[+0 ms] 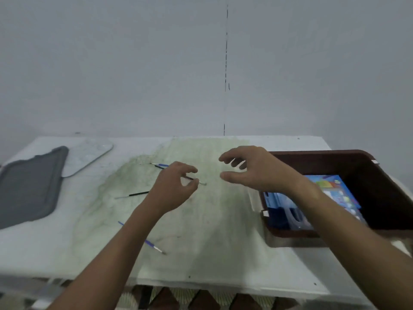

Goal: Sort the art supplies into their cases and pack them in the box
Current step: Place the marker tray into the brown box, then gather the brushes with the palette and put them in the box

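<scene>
Left hand pinches a thin black brush at mid-counter, its grip closed on the shaft. Right hand hovers with fingers spread, empty. The brush looks light, stiff and rollable; best held mid-shaft, bristles spared. Other brushes lie loose; a grey soft case sits at the left edge, a brown box at the right.

A white table with a wide greenish stain is seen. On its left part a grey case is laid, and just beside it a clear palette. Several thin paintbrushes are scattered over the middle. At the right edge a dark brown box is placed.
</scene>
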